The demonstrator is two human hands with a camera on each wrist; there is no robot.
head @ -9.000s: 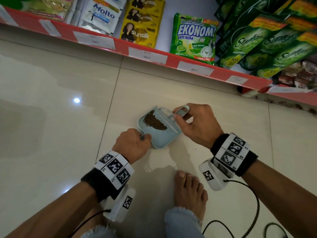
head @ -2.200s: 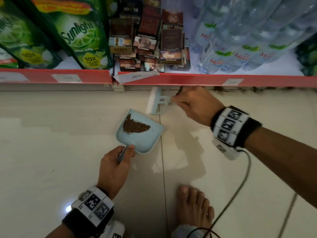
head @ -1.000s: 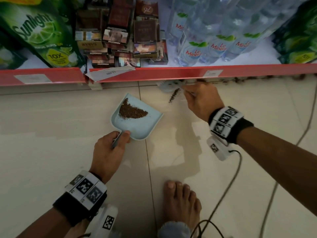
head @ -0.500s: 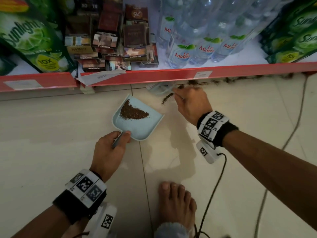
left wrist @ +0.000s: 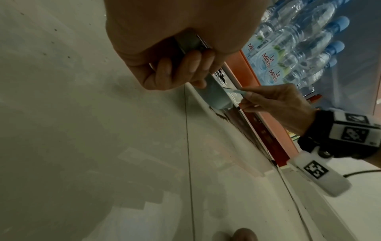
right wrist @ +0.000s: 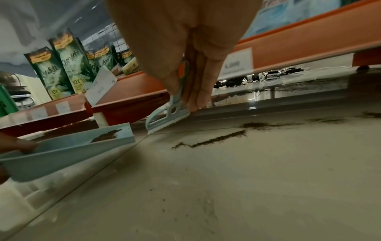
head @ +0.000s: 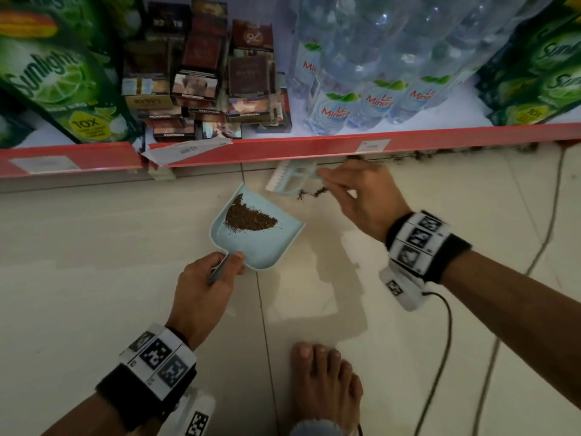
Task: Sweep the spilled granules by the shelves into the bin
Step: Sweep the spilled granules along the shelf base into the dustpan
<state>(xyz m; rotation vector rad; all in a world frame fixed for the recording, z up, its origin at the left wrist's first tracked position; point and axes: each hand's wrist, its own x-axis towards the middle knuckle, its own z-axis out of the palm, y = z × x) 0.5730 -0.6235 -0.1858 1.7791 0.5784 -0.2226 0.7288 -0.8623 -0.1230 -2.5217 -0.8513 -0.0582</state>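
A light-blue dustpan (head: 257, 243) lies on the tiled floor with a pile of brown granules (head: 250, 217) in it. My left hand (head: 220, 272) grips its grey handle, also seen in the left wrist view as fingers (left wrist: 181, 71) curled round the dustpan (left wrist: 214, 96). My right hand (head: 330, 182) pinches a small light-blue brush (head: 290, 180) just under the shelf edge, right of the pan's mouth. The brush (right wrist: 167, 120) touches the floor. A thin line of spilled granules (right wrist: 218, 139) lies to its right, and more granules (head: 440, 154) run along the shelf base.
The red shelf edge (head: 283, 149) hangs low over the floor, holding water bottles (head: 361, 99), cigarette packs (head: 204, 89) and green detergent pouches (head: 63, 77). My bare foot (head: 323, 382) stands behind the pan. A black cable (head: 440, 357) trails over the tiles at right.
The brush has come a little out from under the shelf toward the dustpan, leaving a short streak of granules beside it. The left hand and dustpan have stayed put.
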